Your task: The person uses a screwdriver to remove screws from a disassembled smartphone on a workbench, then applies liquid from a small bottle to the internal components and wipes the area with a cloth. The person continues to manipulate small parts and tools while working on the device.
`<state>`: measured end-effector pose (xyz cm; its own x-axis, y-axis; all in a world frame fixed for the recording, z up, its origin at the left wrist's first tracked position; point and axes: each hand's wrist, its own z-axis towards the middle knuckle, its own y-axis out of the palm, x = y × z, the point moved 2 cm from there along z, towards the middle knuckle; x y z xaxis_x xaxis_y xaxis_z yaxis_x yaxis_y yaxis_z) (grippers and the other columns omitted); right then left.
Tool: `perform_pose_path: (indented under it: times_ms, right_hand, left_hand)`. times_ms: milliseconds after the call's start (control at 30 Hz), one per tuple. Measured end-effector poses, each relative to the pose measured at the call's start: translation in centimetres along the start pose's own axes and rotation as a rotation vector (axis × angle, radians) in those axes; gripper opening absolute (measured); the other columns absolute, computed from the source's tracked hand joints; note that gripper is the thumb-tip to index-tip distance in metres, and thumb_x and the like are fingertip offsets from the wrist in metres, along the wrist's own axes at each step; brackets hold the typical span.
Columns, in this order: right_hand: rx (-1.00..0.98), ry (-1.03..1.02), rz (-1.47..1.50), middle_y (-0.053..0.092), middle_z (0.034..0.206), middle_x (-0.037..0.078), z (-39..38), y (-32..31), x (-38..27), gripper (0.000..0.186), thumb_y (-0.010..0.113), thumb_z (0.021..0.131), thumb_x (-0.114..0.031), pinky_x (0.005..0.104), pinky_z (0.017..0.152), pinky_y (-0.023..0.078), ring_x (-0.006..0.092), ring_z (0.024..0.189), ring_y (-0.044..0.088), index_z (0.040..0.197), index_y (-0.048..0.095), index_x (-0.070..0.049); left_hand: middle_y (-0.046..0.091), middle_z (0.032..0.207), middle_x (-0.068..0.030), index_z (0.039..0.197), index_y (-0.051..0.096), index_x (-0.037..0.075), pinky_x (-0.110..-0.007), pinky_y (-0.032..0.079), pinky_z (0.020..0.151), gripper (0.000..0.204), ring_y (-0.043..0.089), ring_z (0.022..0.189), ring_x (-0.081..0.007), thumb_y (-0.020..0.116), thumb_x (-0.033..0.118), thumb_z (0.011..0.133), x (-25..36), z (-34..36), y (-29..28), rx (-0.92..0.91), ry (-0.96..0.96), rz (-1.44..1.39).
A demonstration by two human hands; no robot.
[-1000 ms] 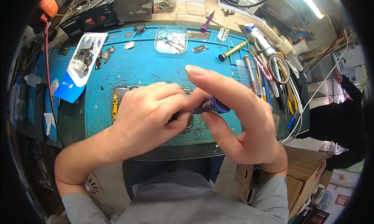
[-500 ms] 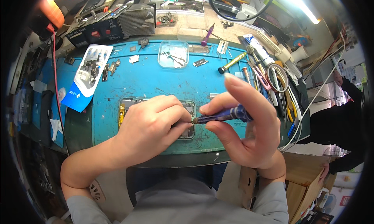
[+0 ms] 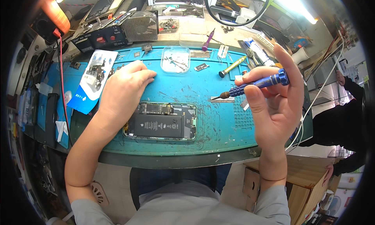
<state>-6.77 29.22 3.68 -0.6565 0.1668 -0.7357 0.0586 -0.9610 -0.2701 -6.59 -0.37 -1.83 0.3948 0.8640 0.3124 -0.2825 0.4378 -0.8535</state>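
My right hand (image 3: 275,103) grips a blue precision screwdriver (image 3: 254,86) between thumb and fingers, raised over the right side of the mat, its thin tip pointing left. Past the far left corner of an opened smartphone (image 3: 187,127), my left hand (image 3: 127,86) is over the blue mat with its fingers pinched together. Whatever those fingers hold, if anything, is hidden or too small to name. The phone lies flat with its black battery (image 3: 162,126) and circuit board (image 3: 156,108) exposed. Close to the left fingertips stands a clear plastic box (image 3: 175,60) with small parts inside.
A blue-and-white card (image 3: 91,80) bearing small parts lies at the left. Yellow-green (image 3: 232,66) and purple (image 3: 209,39) screwdrivers lie at the back, with more tools at the right. Behind stands a black device (image 3: 105,37). A person in dark clothes (image 3: 332,121) is at the far right.
My left hand has moved from the phone to the far left, uncovering the battery. My right hand has lifted the screwdriver off the phone, up and to the right.
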Motion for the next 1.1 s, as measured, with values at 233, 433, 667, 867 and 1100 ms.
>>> perform_pose_path:
  times_ms: [233, 433, 667, 867, 1100]
  right_hand:
    - [-0.032, -0.006, -0.128, 0.076, 0.101, 0.008, 0.3, 0.1, 0.8, 0.070, 0.080, 0.102, -0.012, 0.0235, 0.077, 0.056, 0.0117, 0.089, 0.073, 0.163, 0.045, -0.001]
    - [-0.106, 0.220, -0.446, 0.069, 0.079, 0.002, 0.7, -1.1, 0.2, 0.047, 0.086, 0.093, -0.008, 0.0234, 0.060, 0.049, 0.0057, 0.066, 0.064, 0.136, 0.068, -0.004]
    - [-0.306, 0.198, -0.752, 0.073, 0.091, 0.011, -2.4, -2.3, 3.1, 0.036, 0.083, 0.097, -0.020, 0.0387, 0.070, 0.058, 0.0275, 0.074, 0.073, 0.129, 0.073, -0.006]
    - [-0.203, 0.253, -0.935, 0.077, 0.097, 0.010, -1.1, -6.4, 4.6, 0.025, 0.079, 0.100, -0.018, 0.0392, 0.069, 0.058, 0.0266, 0.076, 0.076, 0.122, 0.076, -0.008]
    - [-0.158, 0.148, -0.998, 0.072, 0.091, 0.007, -0.5, -5.1, 5.9, 0.047, 0.071, 0.093, -0.001, 0.0327, 0.071, 0.058, 0.0153, 0.073, 0.070, 0.140, 0.068, 0.002]
  left_hand:
    - [0.073, 0.098, -0.0125, 0.110, 0.080, 0.000, -0.042, 0.059, 0.082, 0.018, 0.074, 0.091, -0.0331, 0.078, 0.002, 0.093, 0.1, -0.1, 0.3, 0.013, 0.045, 0.070]
    - [0.074, 0.096, -0.0128, 0.104, 0.078, 0.001, -0.042, 0.057, 0.081, 0.011, 0.073, 0.090, -0.0334, 0.078, 0.008, 0.095, 0.0, -0.1, -0.7, 0.078, 0.007, -0.005]
    - [0.074, 0.102, -0.0153, 0.112, 0.077, -0.002, -0.043, 0.055, 0.089, 0.023, 0.071, 0.099, -0.0345, 0.078, 0.016, 0.097, 2.1, -0.8, -2.2, -0.081, 0.029, -0.153]
    - [0.064, 0.137, -0.0177, 0.147, 0.060, 0.002, -0.047, 0.050, 0.110, 0.090, 0.060, 0.128, -0.0399, 0.099, 0.028, 0.070, 3.9, -2.0, -3.5, -0.351, 0.159, -0.282]
    - [0.061, 0.144, -0.0176, 0.152, 0.054, 0.002, -0.048, 0.046, 0.116, 0.095, 0.057, 0.135, -0.0397, 0.099, 0.026, 0.070, 4.5, -2.5, -3.6, -0.428, 0.179, -0.259]
